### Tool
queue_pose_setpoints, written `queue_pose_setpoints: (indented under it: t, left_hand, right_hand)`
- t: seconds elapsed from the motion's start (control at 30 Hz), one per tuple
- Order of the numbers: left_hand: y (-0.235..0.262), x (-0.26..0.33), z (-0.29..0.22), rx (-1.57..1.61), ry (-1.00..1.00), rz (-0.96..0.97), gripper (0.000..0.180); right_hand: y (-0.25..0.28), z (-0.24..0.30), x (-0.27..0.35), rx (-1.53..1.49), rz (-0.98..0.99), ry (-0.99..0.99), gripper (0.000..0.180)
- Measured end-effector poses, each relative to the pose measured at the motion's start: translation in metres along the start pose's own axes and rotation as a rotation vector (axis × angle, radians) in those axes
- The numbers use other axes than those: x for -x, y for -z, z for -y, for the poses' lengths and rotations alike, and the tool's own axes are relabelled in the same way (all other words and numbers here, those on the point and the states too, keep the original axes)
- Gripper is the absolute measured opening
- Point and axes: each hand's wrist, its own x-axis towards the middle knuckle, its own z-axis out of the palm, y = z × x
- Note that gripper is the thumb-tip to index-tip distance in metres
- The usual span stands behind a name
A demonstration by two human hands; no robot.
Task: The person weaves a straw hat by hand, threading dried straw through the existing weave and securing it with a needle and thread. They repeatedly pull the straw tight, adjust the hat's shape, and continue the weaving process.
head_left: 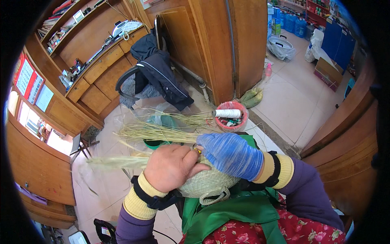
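Observation:
A pale green woven straw piece (207,181), rounded and with a small braided loop (214,197) on its near side, rests against my lap. My bare left hand (171,166) is closed at its upper edge, thumb pressed on the weave. Over the far right part lies my right hand (229,155) in a blue knitted glove, its fingers curled in beside the left ones. A small yellow bit (198,150) shows between the hands; its kind is unclear. Long loose straw strands (158,133) fan out leftward from the fingers. My right fingertips are mostly hidden.
Beyond the hands stand a red tub (243,122) with a white thread spool (228,113) across it and a green bucket (156,143). A chair draped with a dark jacket (162,81) is farther back. Wooden door edges (345,162) rise at right; tiled floor (91,187) lies left.

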Motion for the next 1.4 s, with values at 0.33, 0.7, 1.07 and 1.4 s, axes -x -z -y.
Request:
queue_pose_setpoints:
  t: [0.33,0.7,1.07,1.4]
  left_hand:
    - [-0.017,0.012,-0.016,0.58,0.472,-0.086,0.013]
    - [-0.021,0.01,-0.029,0.587,0.487,-0.208,0.009]
    - [-0.023,0.003,-0.026,0.519,0.349,-0.198,0.007]
    - [0.011,0.011,-0.027,0.046,0.122,0.004,0.036]
  right_hand:
    - [-0.011,-0.017,0.007,-0.068,-0.063,-0.031,0.014]
    - [0.016,-0.047,-0.057,-1.511,0.356,-0.663,0.022]
    - [0.006,-0.031,-0.078,-0.262,0.37,0.068,0.022]
    - [0.046,0.006,0.017,-0.211,0.244,0.066,0.03]
